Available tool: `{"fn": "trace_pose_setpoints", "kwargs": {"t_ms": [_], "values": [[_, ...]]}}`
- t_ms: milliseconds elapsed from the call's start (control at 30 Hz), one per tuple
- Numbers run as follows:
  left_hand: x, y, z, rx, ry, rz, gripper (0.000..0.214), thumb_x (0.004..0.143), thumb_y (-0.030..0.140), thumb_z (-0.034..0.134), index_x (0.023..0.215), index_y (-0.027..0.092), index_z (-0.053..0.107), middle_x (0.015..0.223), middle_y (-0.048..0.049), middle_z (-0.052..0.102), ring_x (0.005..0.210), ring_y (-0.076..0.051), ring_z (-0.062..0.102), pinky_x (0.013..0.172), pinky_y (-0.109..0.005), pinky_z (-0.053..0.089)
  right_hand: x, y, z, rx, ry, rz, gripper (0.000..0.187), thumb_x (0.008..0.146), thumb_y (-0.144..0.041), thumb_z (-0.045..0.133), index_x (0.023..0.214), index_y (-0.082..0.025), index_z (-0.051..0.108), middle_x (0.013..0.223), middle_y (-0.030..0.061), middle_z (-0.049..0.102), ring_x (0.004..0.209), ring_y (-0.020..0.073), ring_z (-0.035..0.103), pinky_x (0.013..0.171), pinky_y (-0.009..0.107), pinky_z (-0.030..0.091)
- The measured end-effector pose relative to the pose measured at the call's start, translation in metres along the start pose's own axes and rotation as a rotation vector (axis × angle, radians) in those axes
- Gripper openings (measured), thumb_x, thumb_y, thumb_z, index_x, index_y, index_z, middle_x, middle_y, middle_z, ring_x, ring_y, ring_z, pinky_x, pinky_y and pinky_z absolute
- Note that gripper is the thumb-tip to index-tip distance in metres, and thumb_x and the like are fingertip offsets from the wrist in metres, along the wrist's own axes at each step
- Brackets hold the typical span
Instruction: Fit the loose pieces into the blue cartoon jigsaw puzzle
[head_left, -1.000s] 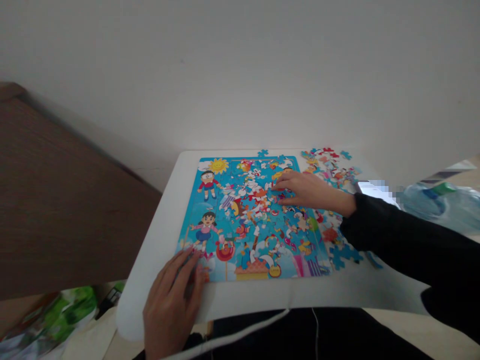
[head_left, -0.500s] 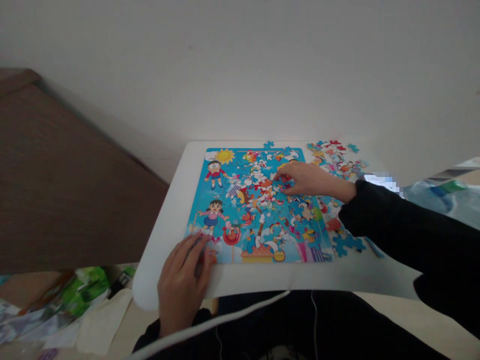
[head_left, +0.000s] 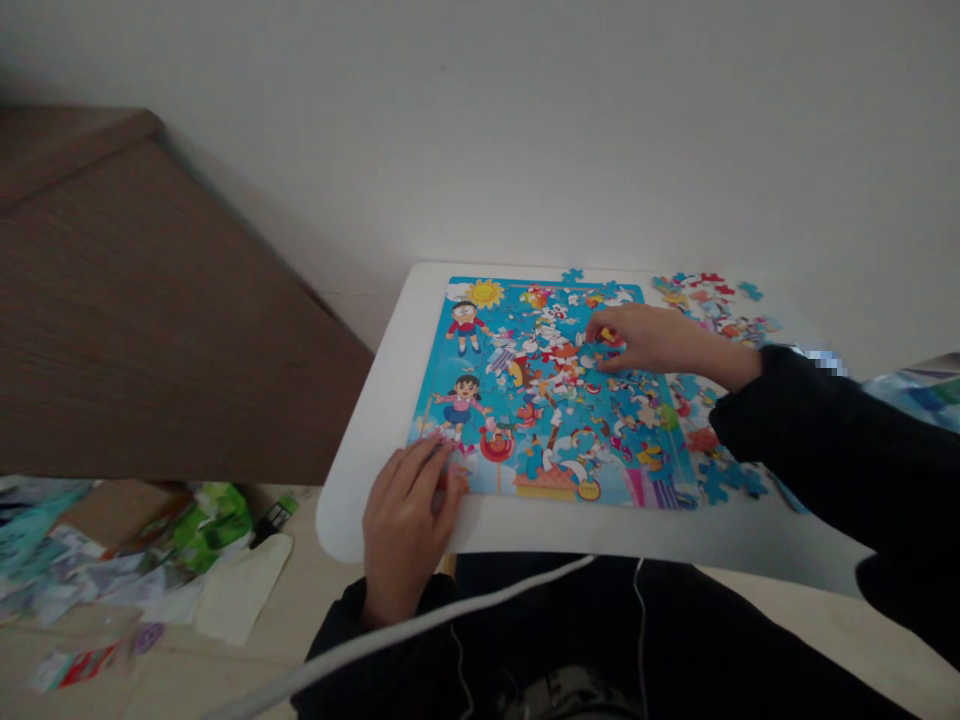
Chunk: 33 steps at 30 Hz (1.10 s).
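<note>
A colourful cartoon jigsaw puzzle [head_left: 517, 400] lies on a small white table [head_left: 390, 400]. My left hand [head_left: 409, 515] rests flat on the table's near edge, its fingertips on the puzzle's near-left corner, fingers stretched out. My right hand [head_left: 645, 338] reaches over the puzzle's upper middle, with thumb and fingers pinched on a small puzzle piece [head_left: 609, 335] against the picture. Loose pieces [head_left: 709, 300] lie scattered to the right of the puzzle.
A dark wooden surface [head_left: 150, 300] stands left of the table, against a white wall. Plastic bags and papers [head_left: 150, 560] litter the floor at lower left. A white cable [head_left: 487, 610] crosses my lap. More loose blue pieces [head_left: 727, 480] lie by my right sleeve.
The view has swung left and down, so the table sits further right in frame. My right hand shifted slightly over the puzzle's upper middle. My left hand has stayed on the near-left corner.
</note>
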<state>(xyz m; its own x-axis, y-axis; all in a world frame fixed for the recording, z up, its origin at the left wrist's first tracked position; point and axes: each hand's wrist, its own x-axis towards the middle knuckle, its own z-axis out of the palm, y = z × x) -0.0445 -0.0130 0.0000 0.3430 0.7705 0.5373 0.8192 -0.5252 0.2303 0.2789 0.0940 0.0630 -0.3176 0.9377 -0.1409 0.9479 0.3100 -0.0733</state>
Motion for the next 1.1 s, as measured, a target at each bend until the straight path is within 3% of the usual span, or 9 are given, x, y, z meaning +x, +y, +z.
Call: {"fn": "trace_pose_setpoints", "kwargs": {"t_ms": [133,300,433,600,733,867,1100], "values": [[0.000,0.000,0.001,-0.012,0.002,0.007,0.023,0.084,0.021,0.053,0.103,0.011,0.063,0.106,-0.0112,0.065,0.098,-0.023,0.059,0.090,-0.042,0.047,0.002,0.010,-0.010,0.126,-0.041,0.036,0.029,0.070,-0.045,0.062,0.089,-0.023,0.061,0.085,0.0034,0.067,0.078,0.0210,0.061,0.065,0.032,0.044],[0.000,0.001,0.002,-0.016,0.009,0.001,0.024,0.084,0.020,0.053,0.104,0.011,0.062,0.107,-0.0111,0.064,0.098,-0.023,0.059,0.092,-0.042,0.045,-0.002,0.018,-0.024,0.404,-0.047,0.088,0.042,0.065,-0.056,0.062,0.087,-0.020,0.063,0.077,0.0049,0.068,0.072,0.0210,0.063,0.064,0.035,0.048],[-0.002,0.001,0.000,-0.035,-0.004,-0.011,0.023,0.084,0.020,0.053,0.103,0.011,0.062,0.105,-0.0110,0.065,0.097,-0.023,0.059,0.092,-0.042,0.045,0.002,-0.008,-0.027,0.653,-0.044,0.074,0.044,0.067,-0.054,0.062,0.094,-0.020,0.064,0.080,0.0049,0.069,0.071,0.0191,0.063,0.061,0.033,0.050],[0.012,0.016,-0.006,-0.053,-0.030,-0.035,0.019,0.085,0.020,0.052,0.099,0.013,0.063,0.100,-0.0091,0.065,0.094,-0.022,0.058,0.090,-0.040,0.045,0.020,-0.050,-0.018,0.636,-0.141,-0.110,0.033,0.072,-0.043,0.060,0.094,-0.021,0.068,0.071,0.0017,0.065,0.063,0.0146,0.059,0.057,0.029,0.045],[0.049,0.041,-0.006,-0.020,-0.242,-0.007,0.019,0.087,0.021,0.049,0.099,0.015,0.063,0.097,-0.0071,0.064,0.092,-0.022,0.057,0.081,-0.037,0.048,0.030,-0.057,-0.009,0.624,-0.153,-0.137,0.034,0.076,-0.040,0.055,0.099,-0.020,0.068,0.059,-0.0009,0.058,0.051,0.0100,0.048,0.049,0.026,0.037],[0.080,0.054,0.004,0.153,-0.470,-0.065,0.023,0.086,0.019,0.049,0.103,0.010,0.061,0.098,-0.0133,0.060,0.098,-0.029,0.053,0.077,-0.041,0.046,0.030,-0.051,-0.003,0.604,-0.205,-0.124,0.036,0.077,-0.040,0.053,0.101,-0.018,0.068,0.055,-0.0019,0.054,0.047,0.0081,0.041,0.047,0.025,0.031],[0.085,0.056,0.010,0.222,-0.477,-0.078,0.022,0.087,0.022,0.048,0.103,0.015,0.061,0.100,-0.0109,0.058,0.099,-0.029,0.049,0.078,-0.042,0.043,0.021,-0.046,0.003,0.694,-0.212,-0.087,0.038,0.079,-0.037,0.052,0.109,-0.017,0.064,0.055,-0.0026,0.052,0.048,0.0076,0.042,0.049,0.024,0.034]]}}
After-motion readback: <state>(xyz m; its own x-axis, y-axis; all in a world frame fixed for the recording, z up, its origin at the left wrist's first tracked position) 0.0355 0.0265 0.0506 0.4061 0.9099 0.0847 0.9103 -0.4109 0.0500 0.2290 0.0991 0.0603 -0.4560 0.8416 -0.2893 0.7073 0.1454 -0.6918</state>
